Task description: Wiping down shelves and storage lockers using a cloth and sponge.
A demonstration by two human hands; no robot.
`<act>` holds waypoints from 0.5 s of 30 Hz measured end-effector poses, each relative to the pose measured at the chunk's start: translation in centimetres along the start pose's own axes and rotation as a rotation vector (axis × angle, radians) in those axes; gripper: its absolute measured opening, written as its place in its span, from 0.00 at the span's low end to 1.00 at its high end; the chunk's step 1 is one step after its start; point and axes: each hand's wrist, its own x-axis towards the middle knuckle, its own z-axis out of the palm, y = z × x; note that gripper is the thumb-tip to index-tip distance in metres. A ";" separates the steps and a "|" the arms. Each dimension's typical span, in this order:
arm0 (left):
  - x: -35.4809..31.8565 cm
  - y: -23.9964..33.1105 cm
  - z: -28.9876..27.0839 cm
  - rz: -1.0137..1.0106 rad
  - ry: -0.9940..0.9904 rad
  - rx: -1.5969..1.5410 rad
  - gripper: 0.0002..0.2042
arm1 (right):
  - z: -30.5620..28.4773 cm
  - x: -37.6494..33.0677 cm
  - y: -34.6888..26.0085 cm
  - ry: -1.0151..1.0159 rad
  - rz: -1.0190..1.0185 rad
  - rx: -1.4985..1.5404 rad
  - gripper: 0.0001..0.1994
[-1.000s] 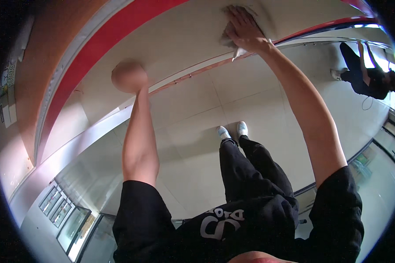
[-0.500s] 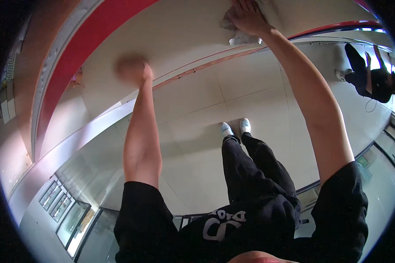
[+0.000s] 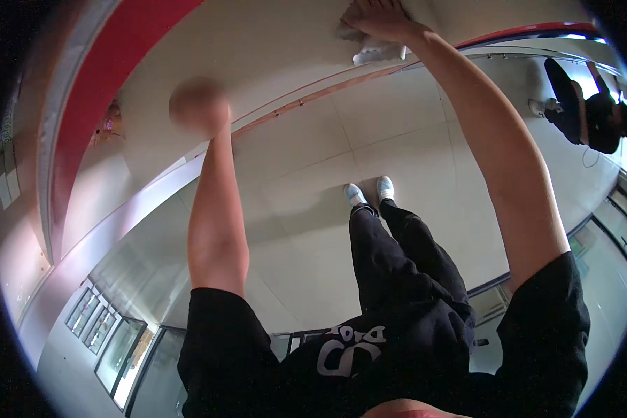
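In the head view the right hand (image 3: 376,15) lies flat at the top edge of the picture, palm pressed down on a crumpled white cloth (image 3: 376,50). The fingers are spread over the cloth rather than curled around it, so the grip is a flat press, with the cloth bunched under and just below the palm. The cloth sits on a broad, pale cream, smooth surface (image 3: 258,63), close above a thin reddish-brown strip (image 3: 306,101) that runs slantwise across the picture.

The left hand (image 3: 199,106) is to the left of the cloth and well apart from it, near the same strip. It is blurred into a rounded shape; whether its grip is apart or together cannot be told, and nothing can be seen in it.

Further left of the cloth, a wide red curved band (image 3: 97,83) edges the pale surface.

Below the cloth, past the strip, lies a light tiled floor (image 3: 411,139), with the person's two pale shoes (image 3: 369,191) and black trousers (image 3: 404,258) on it. To the right of the cloth, near the picture's rim, another person in dark clothes (image 3: 585,104) is bent over.
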 end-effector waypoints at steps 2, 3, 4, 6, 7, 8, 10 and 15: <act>0.3 -0.4 0.0 0.010 -0.002 0.044 0.20 | 2.3 0.3 0.1 0.340 0.156 -0.186 0.43; 0.4 -0.7 0.0 0.015 -0.002 0.069 0.20 | 3.6 0.6 0.1 0.509 0.231 -0.278 0.43; 0.3 -1.1 -0.1 0.020 -0.002 0.095 0.20 | 4.5 1.0 0.0 0.678 0.306 -0.370 0.44; 0.1 -1.1 0.2 0.024 0.008 0.086 0.20 | 4.4 1.5 1.5 0.707 0.219 -0.348 0.44; 0.1 -1.3 0.4 0.029 0.021 0.078 0.20 | 4.1 2.1 2.7 0.736 0.130 -0.324 0.45; 0.2 -0.9 0.7 0.035 0.033 0.057 0.20 | 3.5 1.9 3.6 0.771 0.051 -0.308 0.45; 0.2 -0.8 0.9 0.046 0.046 0.036 0.20 | 3.4 1.8 4.4 0.808 -0.029 -0.290 0.45; 0.2 -1.2 1.1 0.039 0.069 0.064 0.19 | 2.8 2.1 3.9 0.857 0.070 -0.487 0.46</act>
